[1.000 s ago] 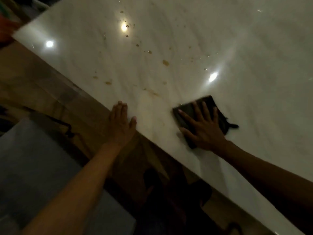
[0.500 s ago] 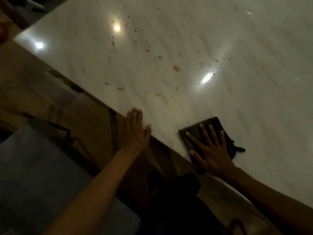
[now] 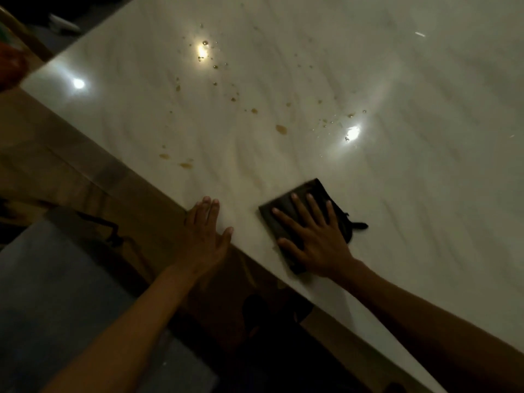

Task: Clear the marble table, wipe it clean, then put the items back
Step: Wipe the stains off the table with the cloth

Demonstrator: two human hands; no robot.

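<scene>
The white marble table [image 3: 397, 137] fills most of the view, its near edge running diagonally from upper left to lower right. A dark folded cloth [image 3: 286, 208] lies flat near that edge. My right hand [image 3: 314, 239] presses down on the cloth with fingers spread and straight. My left hand [image 3: 205, 231] rests flat on the table's edge, to the left of the cloth, fingers straight and holding nothing. Brownish spots and droplets [image 3: 281, 129] are scattered over the marble beyond both hands.
A grey cushioned seat [image 3: 56, 293] stands at lower left below the table edge, over a wooden floor [image 3: 56, 171]. A dark thin cord-like shape [image 3: 110, 228] lies by the seat. Something red [image 3: 11, 63] shows at the far left.
My right hand slid the cloth toward the table edge and then back out onto the marble. My left hand kept its place on the edge.
</scene>
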